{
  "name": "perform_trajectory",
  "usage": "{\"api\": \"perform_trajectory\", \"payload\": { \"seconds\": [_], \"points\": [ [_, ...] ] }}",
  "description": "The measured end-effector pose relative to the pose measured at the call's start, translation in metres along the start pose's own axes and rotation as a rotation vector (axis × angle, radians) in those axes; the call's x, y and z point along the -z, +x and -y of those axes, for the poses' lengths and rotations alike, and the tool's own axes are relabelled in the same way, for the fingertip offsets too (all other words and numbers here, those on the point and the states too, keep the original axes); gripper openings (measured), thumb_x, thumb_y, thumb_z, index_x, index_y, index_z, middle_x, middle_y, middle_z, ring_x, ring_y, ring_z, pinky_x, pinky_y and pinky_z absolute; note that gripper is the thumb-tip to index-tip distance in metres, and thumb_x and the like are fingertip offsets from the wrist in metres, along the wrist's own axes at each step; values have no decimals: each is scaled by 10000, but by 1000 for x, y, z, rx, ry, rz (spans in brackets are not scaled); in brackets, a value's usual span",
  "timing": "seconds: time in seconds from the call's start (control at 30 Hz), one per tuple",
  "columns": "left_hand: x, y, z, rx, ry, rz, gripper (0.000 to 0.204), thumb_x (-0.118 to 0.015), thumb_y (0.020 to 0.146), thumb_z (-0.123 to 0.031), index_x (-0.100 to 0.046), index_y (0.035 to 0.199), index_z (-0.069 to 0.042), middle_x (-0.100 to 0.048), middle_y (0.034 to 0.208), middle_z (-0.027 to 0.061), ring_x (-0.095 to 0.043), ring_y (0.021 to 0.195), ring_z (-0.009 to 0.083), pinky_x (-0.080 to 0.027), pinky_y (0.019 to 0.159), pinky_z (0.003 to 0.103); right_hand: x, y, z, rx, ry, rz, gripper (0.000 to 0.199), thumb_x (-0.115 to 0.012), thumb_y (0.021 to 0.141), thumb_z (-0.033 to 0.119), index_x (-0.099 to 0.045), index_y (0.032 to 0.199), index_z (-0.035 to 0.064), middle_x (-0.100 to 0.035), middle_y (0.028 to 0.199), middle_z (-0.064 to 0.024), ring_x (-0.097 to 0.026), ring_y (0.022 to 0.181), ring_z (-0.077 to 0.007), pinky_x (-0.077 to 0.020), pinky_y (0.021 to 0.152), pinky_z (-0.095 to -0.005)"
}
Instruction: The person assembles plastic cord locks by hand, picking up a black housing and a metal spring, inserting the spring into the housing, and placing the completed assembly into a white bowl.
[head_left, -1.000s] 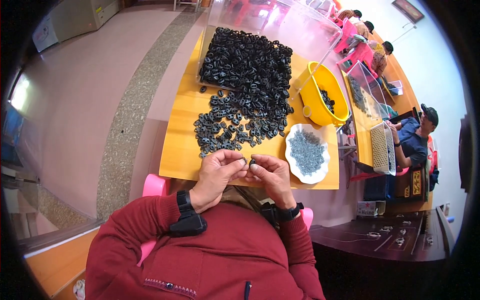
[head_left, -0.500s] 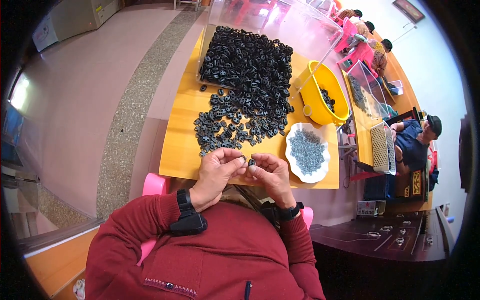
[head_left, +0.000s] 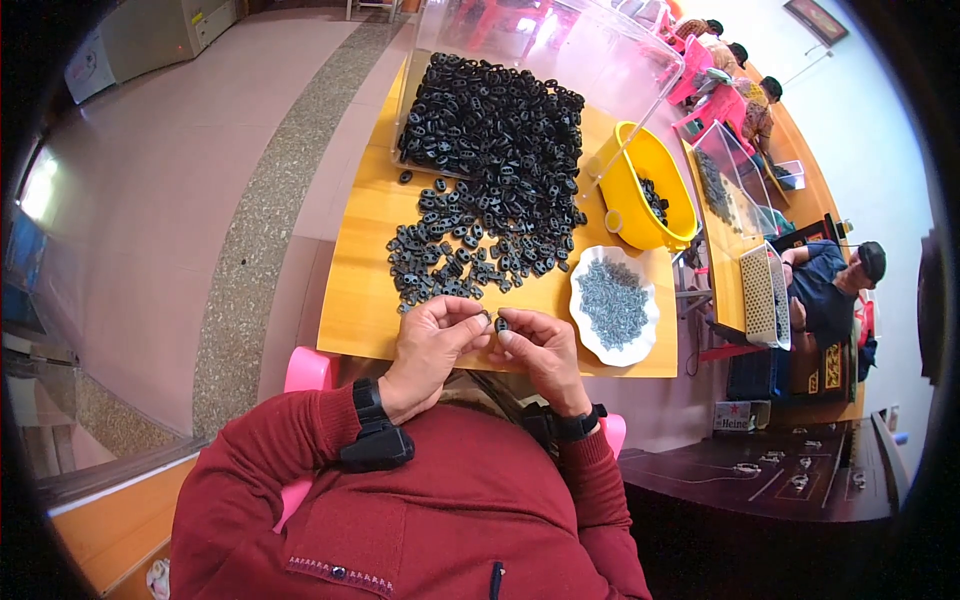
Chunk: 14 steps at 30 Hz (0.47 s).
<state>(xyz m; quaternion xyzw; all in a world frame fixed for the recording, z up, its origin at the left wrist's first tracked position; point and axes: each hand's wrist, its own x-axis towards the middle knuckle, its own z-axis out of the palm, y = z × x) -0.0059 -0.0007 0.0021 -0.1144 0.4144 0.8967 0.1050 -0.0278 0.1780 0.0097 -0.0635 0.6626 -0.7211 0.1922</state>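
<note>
Just over the near edge of the table, my two hands meet with fingertips close together. My right hand (head_left: pixel 545 355) pinches a small black oval piece (head_left: pixel 502 325) with holes, which looks like a cord lock part. Thumb and forefinger of my left hand (head_left: pixel 428 350) are closed on a tiny dark piece, too small to make out. Beyond them a heap of similar black two-hole pieces (head_left: pixel 480 215) spills from a clear plastic bin (head_left: pixel 398 140) lying open toward me. To the right, a white scalloped dish (head_left: pixel 648 338) holds many small grey metal pieces, perhaps springs (head_left: pixel 612 305).
A yellow tub (head_left: pixel 622 205) with some black pieces inside stands at the table's right side. Past the wooden table (head_left: pixel 350 290), a person (head_left: pixel 830 290) sits by a cream perforated basket (head_left: pixel 765 300) at another table. More people sit further back. A pink chair (head_left: pixel 312 370) is under me.
My hands stay almost in place, with only a slight shift of the right fingers and the black piece. The person at the right has moved their head a little.
</note>
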Motion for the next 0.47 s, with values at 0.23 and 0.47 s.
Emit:
{"api": "perform_trajectory", "payload": {
  "seconds": [0.23,0.47],
  "points": [
    [0,0,1,-1,4,-13,115,-631,872,-26,-588,977,-7,-659,881,71,-647,766,115,-547,713,221,-1,-1,0,-11,-17,-8,278,-584,895,-1,-579,1168,-52,-665,945,-109,-655,792,-144,-582,730,-292],
    [0,0,2,-2,2,-1,119,-635,872,-32,-589,978,-7,-658,883,68,-646,769,116,-544,714,220,-3,-1,-2,9,-9,-55,288,-610,894,35,-592,1167,-53,-675,931,-109,-668,792,-157,-578,704,-280]
  ]
}}
